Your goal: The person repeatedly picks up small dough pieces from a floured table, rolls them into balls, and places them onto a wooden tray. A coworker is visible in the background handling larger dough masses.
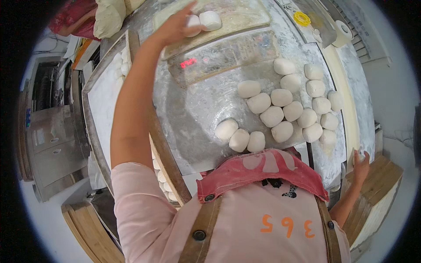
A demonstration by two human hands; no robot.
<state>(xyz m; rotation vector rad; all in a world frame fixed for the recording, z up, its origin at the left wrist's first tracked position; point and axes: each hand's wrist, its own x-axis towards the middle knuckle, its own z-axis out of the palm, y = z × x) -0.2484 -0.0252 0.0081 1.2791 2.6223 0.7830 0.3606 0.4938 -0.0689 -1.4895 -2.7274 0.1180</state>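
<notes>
My left hand (177,27) is over the pan of a flour-dusted digital scale (223,54), its fingers spread around a white dough ball (193,21); whether they touch it I cannot tell. Another dough ball (210,20) lies beside it on the pan, and red digits glow on the display. At the far right, my right hand (361,164) holds a small pale dough piece (359,158) between thumb and fingers, at the edge of the floured worktop. Several rounded dough balls (272,116) lie grouped on the metal surface in front of me, some touching.
A wood-edged tray (164,148) with dough balls stands left, partly under my left arm. Another person's arm (79,24) and a large dough mass (109,18) are at upper left. A yellow ring-shaped item (301,18) lies upper right. Wooden boxes (375,187) stand lower right.
</notes>
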